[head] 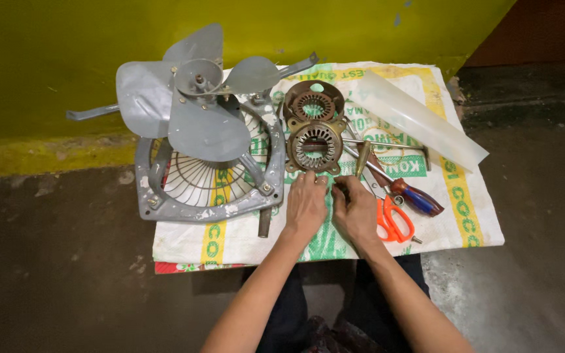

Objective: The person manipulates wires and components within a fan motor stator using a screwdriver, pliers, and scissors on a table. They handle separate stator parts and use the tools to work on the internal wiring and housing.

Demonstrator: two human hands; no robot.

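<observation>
My left hand (306, 208) lay palm down on the woven sack (465, 216), fingers loosely curled, tips touching the near rim of the rusty stator ring (314, 146). Whether they gripped that rim or only rested on it, I could not tell. My right hand (356, 212) sat just beside, at 3 o'clock of the left, fingers bunched as if pinching something small; what it was stayed hidden.

From both hands the stator ring lay at 12 o'clock, flat on the sack, its bore facing up. Left hand was nearer. Round, slotted inner teeth, brown corroded metal, rough-looking.

A second rusty round housing (313, 100) touched it at 12 o'clock beyond.

At 2 o'clock of my right hand: a red-handled screwdriver (416, 198), long axis running from 10 to 4 o'clock. Orange-handled scissors (395, 221) lay just beside my right hand, at 3 o'clock.

At 10 o'clock, a grey fan frame (204, 210) with wire guard and dull grey metal blades (207, 131) standing over it.

At 1 o'clock, well apart, a translucent plastic sheet (420, 117), curved and smooth.
</observation>
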